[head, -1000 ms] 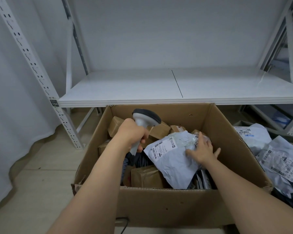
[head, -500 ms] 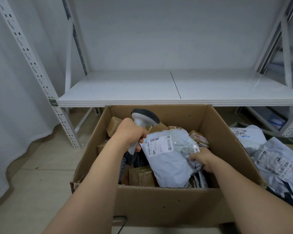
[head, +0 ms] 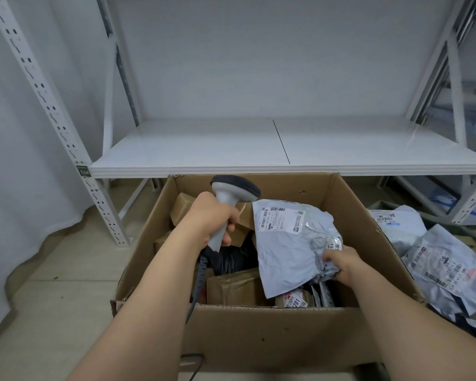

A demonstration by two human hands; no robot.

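Grey plastic, crumpled at one corner, is what the right hand [head: 341, 266] pinches: a poly mailer [head: 283, 251] held up over the contents of the cardboard box [head: 259, 339] and tilted so that its white shipping label [head: 283, 219] faces up, toward the scanner [head: 232, 192]. The grip sits at the mailer's five o'clock corner, probably to keep fingers off the barcodes at its eleven o'clock end. The left hand [head: 212, 215] is wrapped round the scanner's handle, with the head raised at nine o'clock of the label and just beside it; its coiled cable [head: 201, 270] drops into the box. I judge it is being aimed for a read. The hands are apart, each clamped on its own thing. Brown parcels [head: 234, 287] lie underneath at six o'clock, not yet picked. More grey mailers [head: 445, 266] are heaped on the floor at three o'clock of the box, perhaps a pile of handled ones. A white shelf [head: 204, 149] stands at twelve o'clock.
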